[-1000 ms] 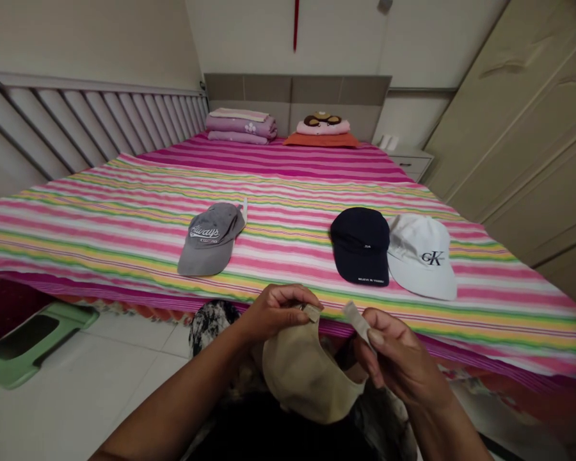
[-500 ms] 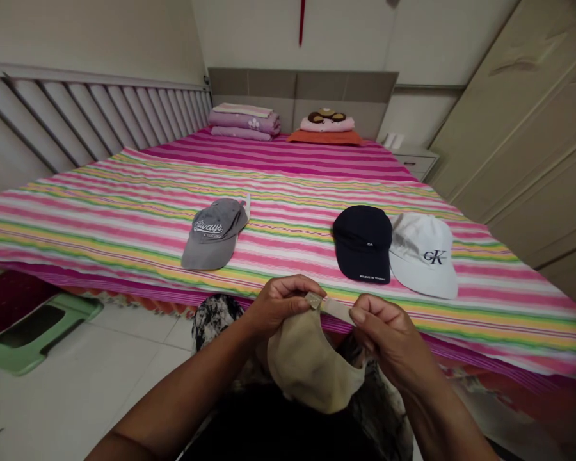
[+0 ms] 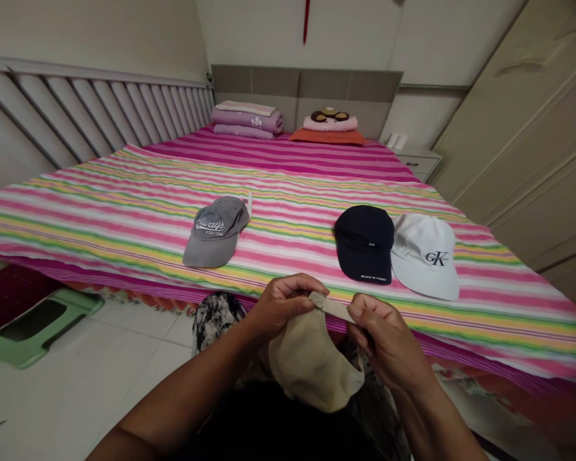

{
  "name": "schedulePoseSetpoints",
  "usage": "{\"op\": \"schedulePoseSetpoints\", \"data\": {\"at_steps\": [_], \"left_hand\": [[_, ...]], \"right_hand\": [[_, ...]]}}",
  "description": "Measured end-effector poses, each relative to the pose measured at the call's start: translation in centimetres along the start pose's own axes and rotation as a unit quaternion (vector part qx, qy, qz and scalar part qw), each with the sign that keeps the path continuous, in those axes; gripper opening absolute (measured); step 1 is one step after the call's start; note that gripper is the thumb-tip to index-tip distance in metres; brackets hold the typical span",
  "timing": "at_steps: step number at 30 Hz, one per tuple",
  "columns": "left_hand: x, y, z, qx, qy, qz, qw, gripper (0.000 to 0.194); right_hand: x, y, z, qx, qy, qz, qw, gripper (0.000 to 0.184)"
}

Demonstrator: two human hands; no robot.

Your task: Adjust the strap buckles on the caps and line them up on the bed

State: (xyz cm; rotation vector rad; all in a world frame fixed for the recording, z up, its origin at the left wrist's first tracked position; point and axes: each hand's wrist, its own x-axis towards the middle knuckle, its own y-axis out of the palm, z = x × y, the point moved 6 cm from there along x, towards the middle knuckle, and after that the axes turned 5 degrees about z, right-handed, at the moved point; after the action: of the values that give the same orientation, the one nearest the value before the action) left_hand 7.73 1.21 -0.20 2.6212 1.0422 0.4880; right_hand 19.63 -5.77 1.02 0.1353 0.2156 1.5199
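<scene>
I hold a beige cap point(image 3: 312, 365) in front of me, just below the near edge of the bed. My left hand point(image 3: 281, 306) pinches the cap's back at its buckle point(image 3: 318, 298). My right hand point(image 3: 386, 339) pinches the strap point(image 3: 338, 310), which runs into the buckle. On the striped bedspread point(image 3: 125, 198) lie a grey cap point(image 3: 216, 232) at the left, a navy cap point(image 3: 365, 243) at the right and a white cap point(image 3: 425, 256) touching the navy one.
Folded bedding point(image 3: 247, 120) and pillows point(image 3: 329, 128) lie at the headboard. A railing point(image 3: 100, 109) runs along the bed's left side, a wardrobe point(image 3: 532, 128) stands at the right. A green stool point(image 3: 33, 323) sits on the tiled floor at the left.
The strap end, held apart from the buckle a second ago, has been brought to the buckle; my hands have come closer together. The caps on the bed have not moved.
</scene>
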Motion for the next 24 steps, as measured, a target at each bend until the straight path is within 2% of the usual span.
{"op": "schedulePoseSetpoints", "data": {"at_steps": [7,11,18,24], "left_hand": [[-0.1,0.0,0.3,-0.017,0.003,-0.018,1.0,0.027],[-0.1,0.1,0.1,-0.017,0.009,-0.02,1.0,0.025],[-0.3,0.3,-0.9,0.036,0.05,0.007,0.998,0.023],[-0.3,0.4,-1.5,0.104,0.093,0.018,0.99,0.02]], "right_hand": [[0.1,0.6,-0.6,0.03,0.015,-0.005,0.999,0.033],[0.1,0.9,-1.1,0.024,0.026,0.017,0.999,0.031],[0.0,0.7,-1.4,-0.01,0.053,0.015,0.998,0.027],[0.1,0.9,-1.5,0.053,0.037,-0.012,0.998,0.025]]}}
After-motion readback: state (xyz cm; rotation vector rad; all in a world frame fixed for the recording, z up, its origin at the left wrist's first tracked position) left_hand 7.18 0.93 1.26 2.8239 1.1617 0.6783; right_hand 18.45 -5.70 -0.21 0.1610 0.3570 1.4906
